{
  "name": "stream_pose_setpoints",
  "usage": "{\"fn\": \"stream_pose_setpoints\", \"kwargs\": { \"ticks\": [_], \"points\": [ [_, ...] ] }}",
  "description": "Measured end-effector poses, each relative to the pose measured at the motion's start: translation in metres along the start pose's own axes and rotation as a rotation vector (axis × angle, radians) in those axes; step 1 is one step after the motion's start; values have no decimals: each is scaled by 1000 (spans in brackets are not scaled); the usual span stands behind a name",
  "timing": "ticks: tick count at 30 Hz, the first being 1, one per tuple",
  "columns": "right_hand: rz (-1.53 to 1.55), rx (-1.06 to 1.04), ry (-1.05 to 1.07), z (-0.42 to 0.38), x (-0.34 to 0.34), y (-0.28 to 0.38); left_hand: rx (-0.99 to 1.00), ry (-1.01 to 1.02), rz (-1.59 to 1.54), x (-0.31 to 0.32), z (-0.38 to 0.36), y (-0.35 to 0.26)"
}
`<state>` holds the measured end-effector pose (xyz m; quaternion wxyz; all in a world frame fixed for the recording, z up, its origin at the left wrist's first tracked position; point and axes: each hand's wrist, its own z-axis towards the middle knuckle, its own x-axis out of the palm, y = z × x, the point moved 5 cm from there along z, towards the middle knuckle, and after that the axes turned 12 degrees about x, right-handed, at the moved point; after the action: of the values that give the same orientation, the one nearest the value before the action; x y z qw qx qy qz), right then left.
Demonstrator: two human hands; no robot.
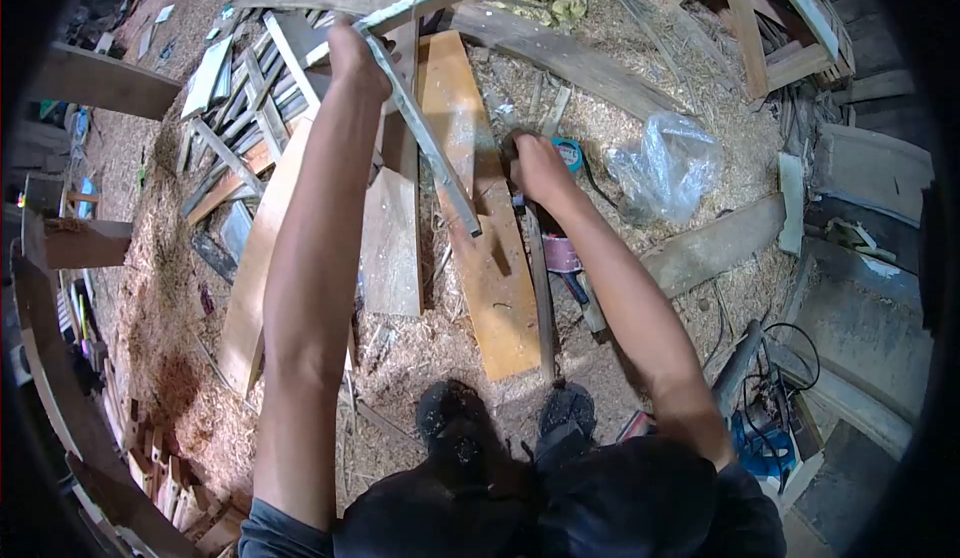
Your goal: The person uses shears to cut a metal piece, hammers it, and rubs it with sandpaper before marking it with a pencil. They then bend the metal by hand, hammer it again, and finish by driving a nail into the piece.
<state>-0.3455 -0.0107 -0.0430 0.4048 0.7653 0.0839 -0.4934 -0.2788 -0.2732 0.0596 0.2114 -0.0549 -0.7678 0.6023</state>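
My left hand [358, 63] is raised at the upper left, its fingers wrapped round the corner where pale painted wooden strips [425, 123] meet. One strip runs to the upper right, and another slants down over an orange-brown board [495, 298]. My right hand [540, 170] is low by that board's right edge, fingers curled closed. What it grips, if anything, is hidden under the fingers. A long narrow wooden bar [541, 298] lies just below this hand, and a teal round tool, perhaps a tape measure [568, 155], sits close to its right.
A clear plastic bag [665, 166] lies to the right among wood shavings. Scrap strips [262, 98] are heaped at the left. Curved planks [570, 53] cross the back. At the lower right is a blue corded tool [762, 448]. A wooden frame [745, 28] stands at the upper right.
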Motion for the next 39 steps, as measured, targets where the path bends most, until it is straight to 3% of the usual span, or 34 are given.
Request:
{"fn": "stream_pose_setpoints", "kwargs": {
  "ticks": [3,6,10,14,18,21,24,26,33,36,39],
  "points": [
    [403,-118,-174,-1,-14,2,-7,4,24,8,-7,-2],
    [798,102,0,-22,-47,20,47,-26,-57,25,-38,-18],
    [1069,28,42,-68,-110,60,175,17,-98,25,-71,-24],
    [926,-202,-111,-122,-189,128,262,83,-166,35,-144,-37],
    [572,-418,-309,-133,-228,170,375,277,81,27,-196,-47],
    [568,-372,-239,-127,-222,169,419,360,100,23,-221,-48],
    [644,-305,-118,-130,-214,160,433,410,-97,22,-237,-43],
    [682,-297,-45,-138,-208,159,426,417,-22,12,-238,-34],
    [509,-434,-141,-164,-204,178,369,397,-253,0,-257,-29],
    [461,-441,-99,-167,-201,184,520,469,-297,-10,-262,-21],
    [410,-528,-154,-171,-200,187,828,576,109,-15,-273,-34]
  ]
}}
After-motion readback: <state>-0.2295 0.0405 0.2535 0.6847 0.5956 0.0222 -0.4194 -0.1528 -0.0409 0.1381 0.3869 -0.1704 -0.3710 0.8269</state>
